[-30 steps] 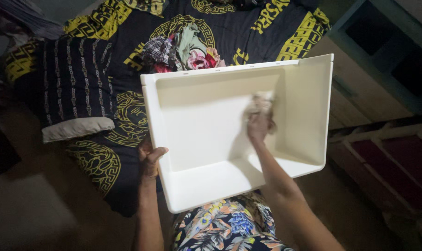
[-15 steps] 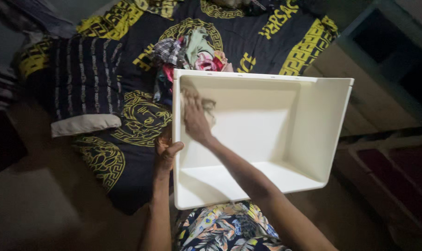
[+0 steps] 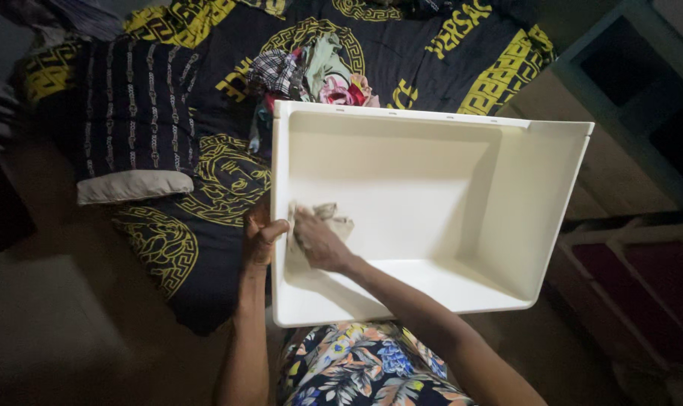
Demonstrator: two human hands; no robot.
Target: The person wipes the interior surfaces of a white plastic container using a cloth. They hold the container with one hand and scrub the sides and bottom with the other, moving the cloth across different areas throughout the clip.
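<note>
My left hand point(image 3: 260, 239) grips the cream plastic drawer's point(image 3: 432, 188) left wall; my right hand point(image 3: 319, 242) presses a crumpled beige rag point(image 3: 331, 218) inside it (near that same wall).

Left hand point(image 3: 260, 240) clamped, thumb hooked; right hand point(image 3: 317, 239) curled, palm down.

Counting the things

One big white plastic drawer box point(image 3: 432, 188), one small crumpled beige rag point(image 3: 328, 216), two hands, one grey pillow point(image 3: 131, 185), one heap of colourful clothes point(image 3: 311, 71).
</note>
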